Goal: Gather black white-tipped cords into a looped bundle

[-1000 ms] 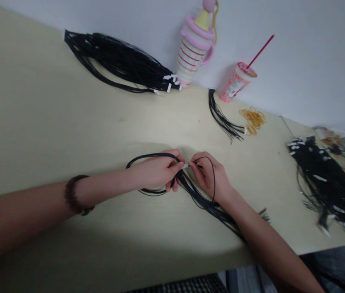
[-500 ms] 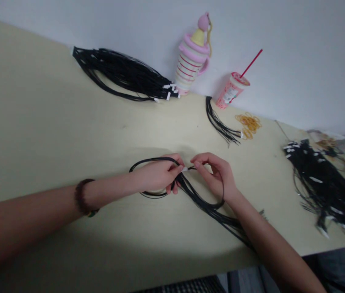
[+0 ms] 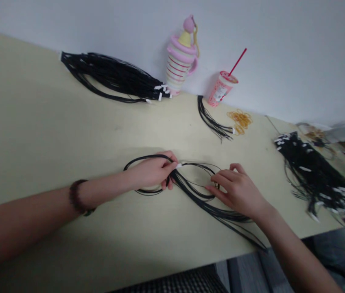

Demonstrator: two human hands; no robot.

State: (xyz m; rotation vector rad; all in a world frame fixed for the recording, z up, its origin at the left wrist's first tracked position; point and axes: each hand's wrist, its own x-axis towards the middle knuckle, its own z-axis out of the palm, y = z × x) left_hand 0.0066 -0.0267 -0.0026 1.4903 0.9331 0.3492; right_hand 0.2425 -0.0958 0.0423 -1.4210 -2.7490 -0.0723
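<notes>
My left hand (image 3: 157,170) is closed around a looped bundle of thin black cables (image 3: 191,194) above the table. A small white connector (image 3: 178,165) sticks out past its thumb and fingertip. Thin wires run from this connector in an arc to the right. At that arc, my right hand (image 3: 236,189) has its fingers curled, with thumb and fingertips at the wires. The bundle's loop lies around the left wrist side, and its loose ends trail to the lower right, partly under the right forearm.
Against the wall lie a large black cable bundle (image 3: 108,77), a pink-lidded cup (image 3: 178,65) and a drink cup with straw (image 3: 223,87). A short cable bundle (image 3: 210,118) sits beside yellow rubber bands (image 3: 240,120). More black cables (image 3: 315,171) are heaped at right on the pale table (image 3: 53,134).
My right hand has moved right and down from beside the white connector, along the wires, which now spread in a wider arc. My left hand keeps its hold. The view has shifted slightly.
</notes>
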